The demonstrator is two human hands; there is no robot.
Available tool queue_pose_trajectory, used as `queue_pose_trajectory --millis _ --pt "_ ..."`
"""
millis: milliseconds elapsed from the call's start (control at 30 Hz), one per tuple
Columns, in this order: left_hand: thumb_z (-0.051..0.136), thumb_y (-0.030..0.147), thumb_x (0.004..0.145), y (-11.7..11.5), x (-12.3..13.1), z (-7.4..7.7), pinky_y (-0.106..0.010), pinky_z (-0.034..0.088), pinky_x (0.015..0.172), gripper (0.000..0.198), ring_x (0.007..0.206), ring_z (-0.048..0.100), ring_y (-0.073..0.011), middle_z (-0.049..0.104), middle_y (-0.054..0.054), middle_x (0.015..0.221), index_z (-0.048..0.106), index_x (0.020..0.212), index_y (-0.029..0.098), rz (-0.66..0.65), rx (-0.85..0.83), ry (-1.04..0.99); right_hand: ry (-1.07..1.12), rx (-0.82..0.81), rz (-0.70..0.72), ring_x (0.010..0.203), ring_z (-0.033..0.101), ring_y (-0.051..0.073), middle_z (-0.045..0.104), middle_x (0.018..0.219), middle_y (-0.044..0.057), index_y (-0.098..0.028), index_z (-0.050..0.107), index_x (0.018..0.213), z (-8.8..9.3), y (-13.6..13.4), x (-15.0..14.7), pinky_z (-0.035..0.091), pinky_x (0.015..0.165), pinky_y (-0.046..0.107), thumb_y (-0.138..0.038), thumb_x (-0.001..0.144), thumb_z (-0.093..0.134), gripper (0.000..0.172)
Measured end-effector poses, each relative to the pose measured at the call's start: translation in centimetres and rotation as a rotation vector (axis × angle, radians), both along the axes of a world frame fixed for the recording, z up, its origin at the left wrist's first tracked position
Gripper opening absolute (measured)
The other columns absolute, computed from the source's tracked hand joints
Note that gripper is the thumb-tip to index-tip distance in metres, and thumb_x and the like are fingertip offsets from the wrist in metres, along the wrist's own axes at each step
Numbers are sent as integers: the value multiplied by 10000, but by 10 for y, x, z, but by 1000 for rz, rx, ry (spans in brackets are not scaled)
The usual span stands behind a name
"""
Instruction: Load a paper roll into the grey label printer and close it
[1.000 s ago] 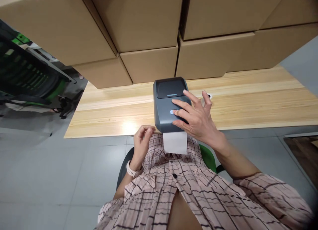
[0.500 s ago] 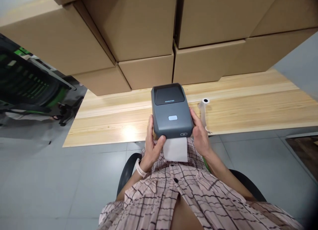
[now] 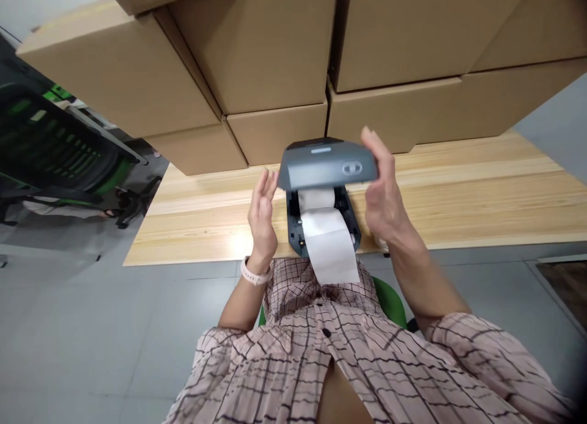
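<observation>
A dark grey label printer point(image 3: 292, 228) sits at the table's front edge with its lid point(image 3: 316, 170) raised on its rear side. Inside is a roll of white paper point(image 3: 316, 198), and a wide paper strip point(image 3: 332, 247) runs out over the front towards my lap. My right hand point(image 3: 384, 198) grips the lid's right corner, fingers along its side. At the lid's left corner is my left hand point(image 3: 263, 216), fingers stretched out and near or touching the edge; contact is unclear. My right hand mostly covers a small white piece point(image 3: 380, 242) on the table.
Large cardboard boxes point(image 3: 275, 131) are stacked along the back of the wooden table point(image 3: 197, 222). A black and green office chair point(image 3: 55, 149) stands on the floor at the left. I sit on a chair with a green seat point(image 3: 389, 302).
The printer lid was closed and has swung up and back, exposing the paper roll. My right hand rose with the lid; my left hand moved up and its fingers straightened.
</observation>
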State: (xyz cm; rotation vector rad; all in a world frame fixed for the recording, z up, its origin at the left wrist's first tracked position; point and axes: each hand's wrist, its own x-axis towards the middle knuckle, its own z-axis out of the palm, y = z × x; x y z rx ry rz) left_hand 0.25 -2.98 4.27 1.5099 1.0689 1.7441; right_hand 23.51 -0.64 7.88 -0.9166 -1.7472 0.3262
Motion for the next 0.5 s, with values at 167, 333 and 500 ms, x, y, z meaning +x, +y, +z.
queue_pose_trajectory --millis 167,333,500 --pt "771 508 892 41 -4 -18 -555 390 1292 641 1517 549 -341 630 -155 1563 608 1453 243 -8 -252 -23 46 -2 8 1582 454 266 497 1676 50 -300 386 1625 40 89 -9 323 1329 525 -718 1101 160 708" --pt "733 312 837 35 2 -36 -474 491 1194 763 1532 512 -317 513 -177 1673 495 1555 210 -92 -431 36 90 -155 -18 1584 371 165 483 1687 -7 -319 397 1554 59 157 -17 241 1368 459 -771 1066 280 675" --pt "646 306 851 25 2 -17 -421 550 1029 777 1356 615 -312 643 -199 1507 470 1590 143 25 -543 333 172 1 -158 1497 467 217 448 1695 53 -279 387 1573 47 137 -21 361 1291 494 -615 1076 512 613"
